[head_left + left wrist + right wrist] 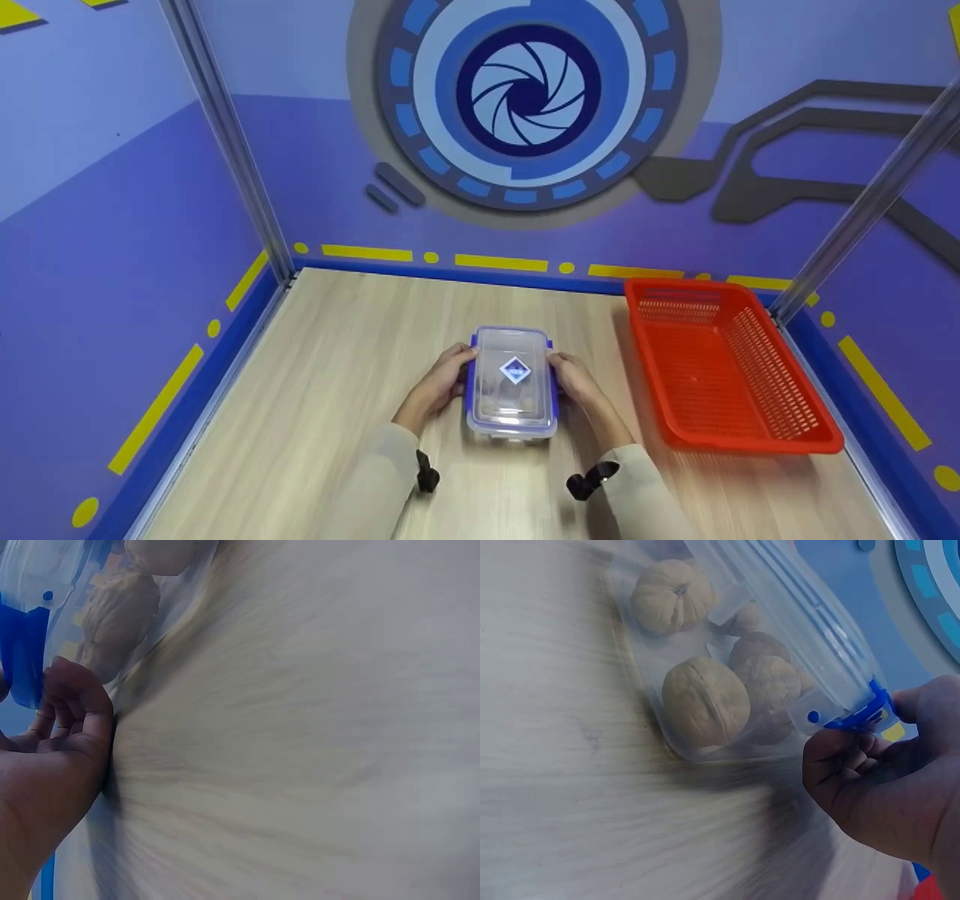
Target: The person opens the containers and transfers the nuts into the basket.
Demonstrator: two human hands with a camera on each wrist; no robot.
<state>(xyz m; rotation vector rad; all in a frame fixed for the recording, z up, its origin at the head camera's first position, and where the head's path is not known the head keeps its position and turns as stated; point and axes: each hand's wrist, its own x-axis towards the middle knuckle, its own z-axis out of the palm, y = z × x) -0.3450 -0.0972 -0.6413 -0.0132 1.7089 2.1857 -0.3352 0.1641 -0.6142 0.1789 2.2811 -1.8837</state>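
The left hand [441, 377] and right hand [577, 380] are pinching the clear lidded box [513, 391] at its blue side clips [866, 712], and it is sitting on the worktop [360, 322] left of the red basket [750, 444]. If 1 clip is giving way before the other under uneven pull, the box could be tipping and the walnuts [705, 701] could be rolling out.

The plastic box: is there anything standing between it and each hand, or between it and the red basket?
Nothing visible separates the plastic box from the left hand or the right hand; both hold its sides. Towards the red basket, only the right hand and the basket's raised left rim stand between.
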